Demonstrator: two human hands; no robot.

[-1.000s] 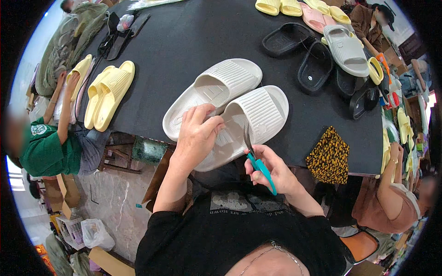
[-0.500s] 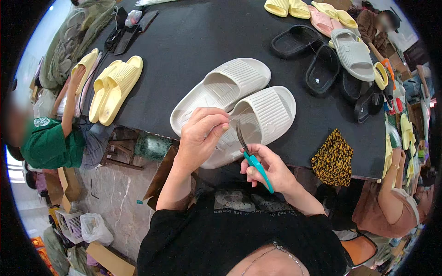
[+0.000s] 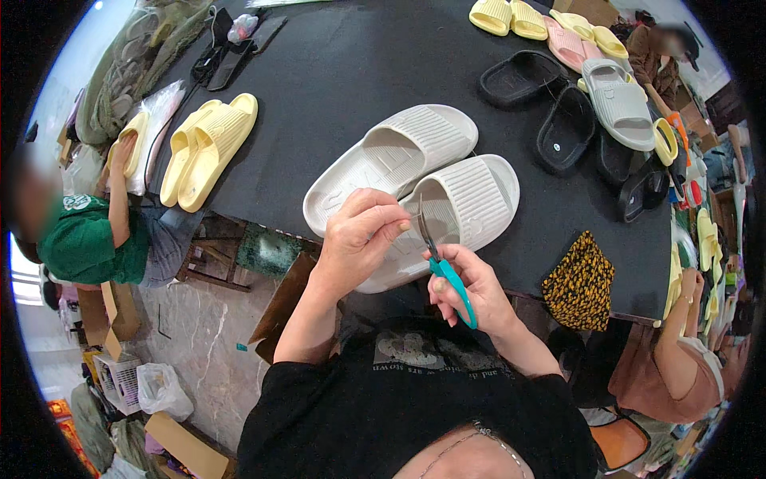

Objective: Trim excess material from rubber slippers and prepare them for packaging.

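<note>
A pair of light grey slide sandals lies on the black-topped table in front of me, the left sandal (image 3: 437, 132) and the right sandal (image 3: 477, 209) side by side, toes pointing away and right. My right hand (image 3: 488, 297) grips a pair of scissors (image 3: 452, 289) by the teal handles, with the dark, narrow blades pointing up over the right sandal. My left hand (image 3: 355, 239) is pinched closed above the sandals' heel ends. Near its fingertips, beside the blade tips, is something thin and pale, too small to name.
Yellow slides (image 3: 209, 152) lie to the left, near a person in a green shirt (image 3: 94, 243). Black sandals (image 3: 565, 129), a grey slide (image 3: 618, 104) and a pink slide (image 3: 568, 44) crowd the right. A black-and-yellow patterned cloth (image 3: 579, 281) sits by the near right edge.
The scissor tips have come closer to my left fingertips. My view has shifted slightly, so the sandals appear a little further right. The co-worker's hand at the left has lowered slightly.
</note>
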